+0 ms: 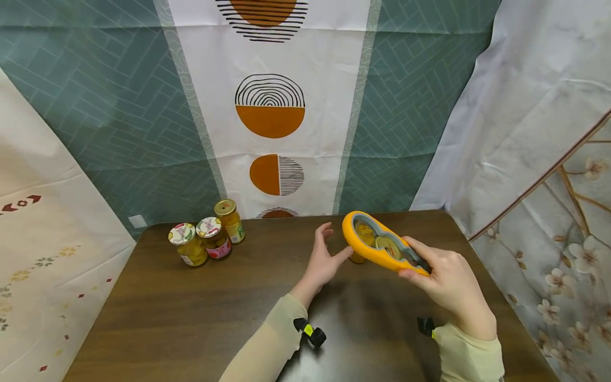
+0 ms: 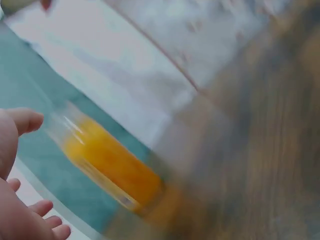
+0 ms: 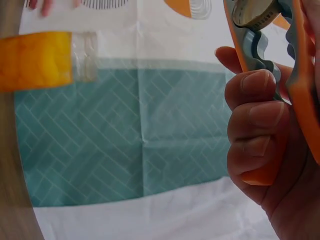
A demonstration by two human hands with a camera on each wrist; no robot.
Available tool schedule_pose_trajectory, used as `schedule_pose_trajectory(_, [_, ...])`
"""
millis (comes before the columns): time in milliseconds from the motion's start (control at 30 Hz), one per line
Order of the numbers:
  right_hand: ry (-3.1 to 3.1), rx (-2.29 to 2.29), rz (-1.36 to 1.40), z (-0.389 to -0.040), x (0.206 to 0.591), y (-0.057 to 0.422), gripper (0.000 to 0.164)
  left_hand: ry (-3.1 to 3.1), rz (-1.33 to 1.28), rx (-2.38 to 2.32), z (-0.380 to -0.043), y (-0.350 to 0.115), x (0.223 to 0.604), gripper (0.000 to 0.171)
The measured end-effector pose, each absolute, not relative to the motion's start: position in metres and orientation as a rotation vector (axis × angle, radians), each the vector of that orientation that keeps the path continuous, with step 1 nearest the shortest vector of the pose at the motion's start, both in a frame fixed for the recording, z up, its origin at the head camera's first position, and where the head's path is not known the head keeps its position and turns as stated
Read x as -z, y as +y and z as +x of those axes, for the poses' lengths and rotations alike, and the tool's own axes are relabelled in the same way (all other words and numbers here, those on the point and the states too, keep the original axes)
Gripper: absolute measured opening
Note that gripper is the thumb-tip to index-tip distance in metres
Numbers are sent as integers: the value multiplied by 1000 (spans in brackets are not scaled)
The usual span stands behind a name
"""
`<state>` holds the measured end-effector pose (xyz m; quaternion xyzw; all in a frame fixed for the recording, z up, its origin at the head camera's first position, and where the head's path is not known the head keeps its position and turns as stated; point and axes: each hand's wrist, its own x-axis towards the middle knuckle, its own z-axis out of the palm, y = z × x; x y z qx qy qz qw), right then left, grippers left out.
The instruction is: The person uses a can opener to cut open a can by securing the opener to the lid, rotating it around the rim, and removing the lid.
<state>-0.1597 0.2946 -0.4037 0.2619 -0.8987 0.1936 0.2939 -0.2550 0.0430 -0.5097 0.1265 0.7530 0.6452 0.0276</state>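
Observation:
My right hand [image 1: 451, 276] grips the handles of an orange and grey jar opener [image 1: 382, 259], raised above the dark table. A gold lid [image 3: 257, 12] sits between the opener's toothed arms. Behind the opener, an uncapped glass jar [image 3: 42, 60] with orange-yellow contents stands upright on the table; the opener hides part of it in the head view. Just left of that jar is my left hand [image 1: 322, 262], its thumb and fingers spread apart with nothing held. The left wrist view is blurred, but shows a gap between hand and jar.
Toward the table's back left stand a jar with a patterned white lid [image 1: 188, 246], a pink-labelled jar [image 1: 215, 239] and a gold-lidded jar [image 1: 230, 220]. The brown table [image 1: 191, 313] meets a hanging patterned cloth [image 1: 296, 132] behind; more cloth hangs at both sides.

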Motion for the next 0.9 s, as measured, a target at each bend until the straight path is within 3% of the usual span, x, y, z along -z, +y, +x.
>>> schedule_pose_trajectory(300, [-2424,-444,806,-168,410,273,66,1523,503,-2362,-201,16,463,41])
schedule_pose_trajectory(400, [-2441,-434,820,-168,413,267,68,1100,528,-2352,-190,18,459,34])
schedule_pose_trajectory(567, [-2453,-412,834,-168,416,258,71,719,522,-2265,-179,21,458,43])
schedule_pose_trajectory(900, [-2437,-403,869,-169,418,249,75,571,521,-2251,-174,17,459,59])
